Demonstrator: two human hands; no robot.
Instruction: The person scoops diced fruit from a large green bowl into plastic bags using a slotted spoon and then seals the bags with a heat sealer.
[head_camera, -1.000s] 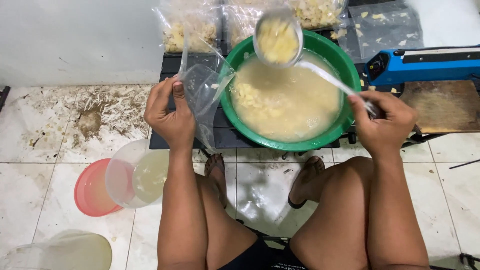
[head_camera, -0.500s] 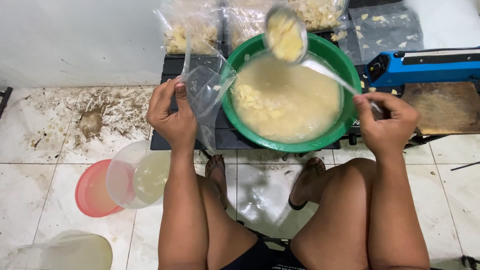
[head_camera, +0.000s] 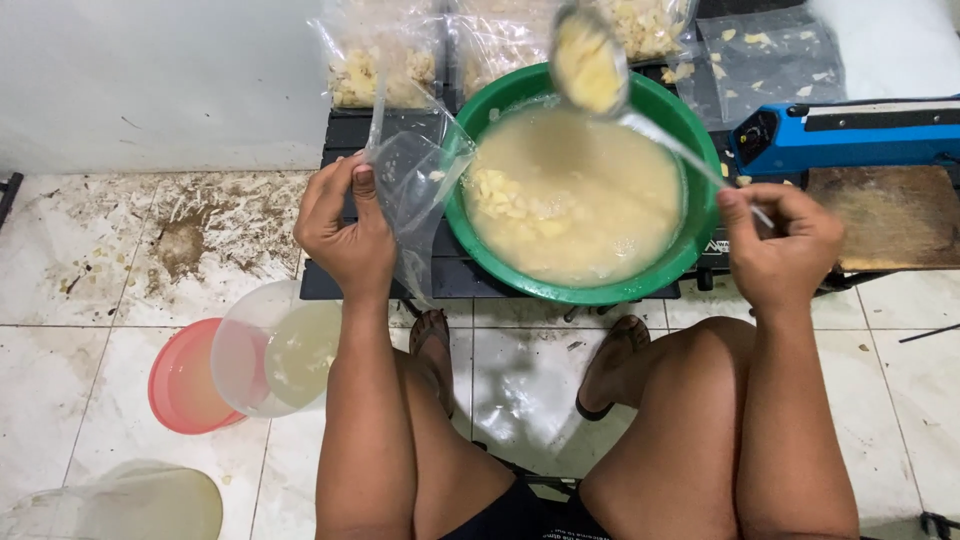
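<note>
The right hand (head_camera: 775, 245) grips a ladle (head_camera: 590, 62) whose loaded bowl sits up at eleven o'clock, while the left hand (head_camera: 345, 235) pinches a clear bag (head_camera: 415, 185) open just left of the green basin (head_camera: 690, 150).

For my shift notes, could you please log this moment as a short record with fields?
Left hand: holds a clear plastic bag open beside the basin
Right hand: grips the ladle handle
Ladle: raised over the far rim, full of yellowish pieces
Green basin: cloudy liquid with pale chunks
Behind basin: filled bags
Right side: blue device
</note>
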